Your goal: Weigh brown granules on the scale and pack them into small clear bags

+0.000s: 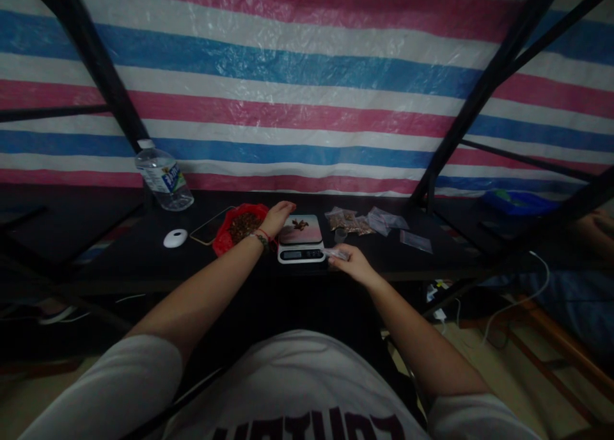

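A small digital kitchen scale (pixel 300 238) stands on the black table (pixel 144 254), with a little heap of brown dried bits (pixel 300 223) on its platform. My left hand (pixel 277 217) reaches to the scale's left edge, fingers bunched, between the scale and a red bag (pixel 240 226) full of brown dried pieces. My right hand (pixel 352 262) rests by the scale's right front corner and holds a small clear plastic pouch (pixel 336 253).
Filled and empty small clear pouches (pixel 367 222) lie right of the scale. A water bottle (pixel 162 176), a white round object (pixel 175 238) and a phone (pixel 210 226) are at left. Black frame bars (pixel 460 126) cross before a striped tarp. A blue item (pixel 520 201) sits far right.
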Motion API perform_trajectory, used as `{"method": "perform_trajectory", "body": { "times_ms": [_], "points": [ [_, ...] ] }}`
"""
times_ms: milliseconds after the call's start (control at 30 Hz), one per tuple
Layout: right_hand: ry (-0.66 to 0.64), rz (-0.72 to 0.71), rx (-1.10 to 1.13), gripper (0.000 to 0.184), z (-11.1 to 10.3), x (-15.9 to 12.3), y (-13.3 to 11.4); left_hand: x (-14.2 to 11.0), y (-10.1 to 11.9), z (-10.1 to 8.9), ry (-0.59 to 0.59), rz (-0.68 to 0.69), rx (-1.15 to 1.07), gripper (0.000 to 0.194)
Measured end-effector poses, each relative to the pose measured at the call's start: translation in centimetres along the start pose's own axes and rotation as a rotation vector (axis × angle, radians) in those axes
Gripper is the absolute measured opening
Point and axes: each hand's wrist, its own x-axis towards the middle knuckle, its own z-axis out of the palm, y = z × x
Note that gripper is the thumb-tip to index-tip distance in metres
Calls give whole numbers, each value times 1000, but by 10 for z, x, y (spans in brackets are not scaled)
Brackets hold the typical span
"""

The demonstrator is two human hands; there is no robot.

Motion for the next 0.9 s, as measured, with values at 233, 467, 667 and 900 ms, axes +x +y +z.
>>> {"method": "perform_trajectory", "body": {
  "times_ms": [233,467,667,900],
  "points": [
    [-50,-232,-125,26,2,2,1,-54,14,-21,11,9,-100,30],
    [-109,-277,-192,15,5,1,-1,-100,22,-32,-94,93,213,26],
    [-108,-232,-283,16,7,3,-1,-119,17,-36,-193,278,682,26],
    [-104,-247,-329,20,7,5,-3,-129,20,-37,-202,256,948,44]
  ]
}}
